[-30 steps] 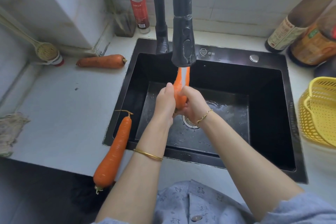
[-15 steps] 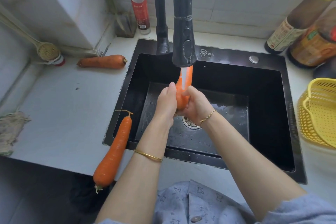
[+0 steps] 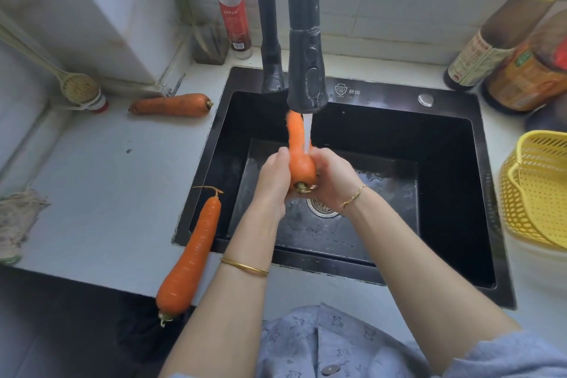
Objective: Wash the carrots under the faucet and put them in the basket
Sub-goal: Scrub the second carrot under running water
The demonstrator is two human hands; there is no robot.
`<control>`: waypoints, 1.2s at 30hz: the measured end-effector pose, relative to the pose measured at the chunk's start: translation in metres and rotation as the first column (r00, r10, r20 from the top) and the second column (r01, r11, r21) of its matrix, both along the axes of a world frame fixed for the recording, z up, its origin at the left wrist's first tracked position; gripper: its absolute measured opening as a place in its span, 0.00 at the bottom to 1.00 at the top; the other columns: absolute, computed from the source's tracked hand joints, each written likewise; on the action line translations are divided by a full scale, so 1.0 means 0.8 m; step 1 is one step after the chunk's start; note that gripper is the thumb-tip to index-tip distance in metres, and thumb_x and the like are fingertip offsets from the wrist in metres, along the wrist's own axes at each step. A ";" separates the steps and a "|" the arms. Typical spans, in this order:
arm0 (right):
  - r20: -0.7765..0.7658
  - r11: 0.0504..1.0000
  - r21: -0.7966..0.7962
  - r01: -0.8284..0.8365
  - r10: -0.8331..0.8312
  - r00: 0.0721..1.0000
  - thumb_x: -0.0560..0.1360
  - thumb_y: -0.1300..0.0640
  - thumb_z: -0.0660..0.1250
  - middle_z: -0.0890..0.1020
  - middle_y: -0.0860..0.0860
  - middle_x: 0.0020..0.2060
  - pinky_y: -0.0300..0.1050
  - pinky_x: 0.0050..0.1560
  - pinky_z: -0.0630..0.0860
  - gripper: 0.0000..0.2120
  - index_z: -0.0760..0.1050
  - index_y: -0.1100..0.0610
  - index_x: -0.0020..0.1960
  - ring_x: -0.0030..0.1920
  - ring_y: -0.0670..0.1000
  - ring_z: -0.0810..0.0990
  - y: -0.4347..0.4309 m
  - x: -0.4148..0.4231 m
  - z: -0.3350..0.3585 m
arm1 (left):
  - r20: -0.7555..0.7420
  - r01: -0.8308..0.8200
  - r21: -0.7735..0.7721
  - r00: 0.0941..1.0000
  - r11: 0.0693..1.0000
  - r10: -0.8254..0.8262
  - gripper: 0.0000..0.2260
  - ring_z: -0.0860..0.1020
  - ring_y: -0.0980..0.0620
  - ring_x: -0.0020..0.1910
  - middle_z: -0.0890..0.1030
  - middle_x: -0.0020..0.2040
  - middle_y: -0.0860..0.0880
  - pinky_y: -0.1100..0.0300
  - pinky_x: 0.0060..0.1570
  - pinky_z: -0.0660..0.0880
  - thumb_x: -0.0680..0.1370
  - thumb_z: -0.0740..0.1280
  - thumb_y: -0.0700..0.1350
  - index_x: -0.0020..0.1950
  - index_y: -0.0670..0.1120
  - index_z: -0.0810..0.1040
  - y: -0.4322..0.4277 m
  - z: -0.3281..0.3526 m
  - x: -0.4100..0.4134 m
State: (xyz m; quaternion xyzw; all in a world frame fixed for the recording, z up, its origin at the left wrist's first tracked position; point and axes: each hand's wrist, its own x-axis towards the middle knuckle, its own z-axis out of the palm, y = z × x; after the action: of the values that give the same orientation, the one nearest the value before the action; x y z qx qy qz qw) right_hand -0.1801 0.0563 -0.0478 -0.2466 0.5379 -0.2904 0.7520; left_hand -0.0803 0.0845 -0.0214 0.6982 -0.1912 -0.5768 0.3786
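Nearest me, a carrot (image 3: pixel 190 255) lies on the surface (image 3: pixel 107 193) beside the sink (image 3: pixel 337 267). My left hand (image 3: pixel 273 181) and right hand (image 3: pixel 334 184) each have a closed grip on a second carrot (image 3: pixel 299 156), upright under the running faucet (image 3: pixel 306 77). The basket (image 3: pixel 537 193) sits right, a third carrot (image 3: pixel 171 104) far left.

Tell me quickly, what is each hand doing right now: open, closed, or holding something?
Left hand: holds the carrot under the faucet.
Right hand: grips the same carrot at its thick end.
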 end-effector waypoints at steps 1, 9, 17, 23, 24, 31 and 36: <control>0.021 1.000 -0.008 -0.016 0.017 1.000 0.75 0.57 0.59 0.82 0.61 0.52 0.67 0.54 0.77 0.14 0.77 0.60 0.57 0.55 0.63 0.80 0.002 -0.002 0.000 | 0.007 0.010 -0.002 1.000 1.000 -0.010 0.13 0.79 0.45 0.56 0.80 0.55 0.44 0.43 0.58 0.78 0.84 0.53 0.54 0.54 0.52 0.75 0.000 0.001 0.000; 0.042 0.999 -0.051 0.003 -0.001 0.999 0.65 0.58 0.60 0.79 0.57 0.49 0.56 0.43 0.79 0.17 0.77 0.54 0.52 0.52 0.60 0.78 0.004 0.005 0.000 | -0.020 0.083 -0.020 0.996 0.996 -0.084 0.14 0.79 0.43 0.59 0.79 0.60 0.45 0.41 0.58 0.78 0.82 0.57 0.48 0.66 0.50 0.73 0.002 0.006 0.001; 0.005 0.996 -0.082 -0.022 0.022 1.000 0.70 0.58 0.61 0.80 0.55 0.48 0.54 0.42 0.78 0.11 0.78 0.52 0.49 0.53 0.60 0.79 0.009 0.005 0.003 | -0.051 0.089 -0.018 0.995 0.996 -0.090 0.11 0.77 0.44 0.60 0.77 0.61 0.45 0.41 0.60 0.76 0.85 0.54 0.45 0.65 0.49 0.70 0.007 0.009 0.002; -0.027 0.994 -0.076 0.073 -0.075 0.997 0.73 0.61 0.58 0.79 0.56 0.43 0.55 0.42 0.77 0.09 0.77 0.55 0.43 0.51 0.62 0.77 0.006 0.008 0.000 | -0.014 0.120 -0.044 0.993 0.992 -0.120 0.11 0.76 0.46 0.60 0.76 0.61 0.46 0.42 0.61 0.76 0.85 0.53 0.46 0.65 0.49 0.70 0.007 0.010 -0.003; -0.056 0.993 -0.082 0.080 -0.085 0.995 0.74 0.61 0.58 0.79 0.56 0.42 0.54 0.41 0.77 0.09 0.76 0.55 0.42 0.49 0.62 0.77 0.005 0.010 0.000 | -0.015 0.117 -0.045 0.993 0.992 -0.117 0.11 0.76 0.46 0.60 0.76 0.61 0.46 0.42 0.61 0.76 0.85 0.53 0.46 0.65 0.49 0.70 0.007 0.010 -0.003; -0.165 0.992 -0.105 0.064 -0.081 0.983 0.76 0.56 0.56 0.78 0.58 0.43 0.56 0.38 0.79 0.09 0.74 0.55 0.43 0.47 0.62 0.79 0.006 0.012 -0.007 | -0.002 0.130 -0.040 0.991 0.991 -0.131 0.09 0.77 0.45 0.60 0.77 0.61 0.45 0.42 0.61 0.76 0.85 0.53 0.46 0.62 0.49 0.69 0.009 0.008 -0.008; -0.015 0.996 -0.071 0.052 -0.054 0.998 0.76 0.59 0.58 0.79 0.58 0.45 0.56 0.45 0.76 0.08 0.76 0.56 0.48 0.48 0.59 0.78 0.009 0.006 -0.007 | 0.009 0.109 -0.031 0.994 0.994 -0.109 0.14 0.76 0.45 0.61 0.76 0.64 0.45 0.43 0.63 0.75 0.85 0.53 0.45 0.69 0.47 0.69 0.010 0.008 -0.006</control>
State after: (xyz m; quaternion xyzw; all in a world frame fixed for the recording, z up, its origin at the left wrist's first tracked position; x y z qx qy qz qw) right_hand -0.1755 0.0637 -0.0537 -0.2612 0.5399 -0.3271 0.7302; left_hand -0.0852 0.0924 -0.0152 0.6826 -0.2396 -0.5911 0.3568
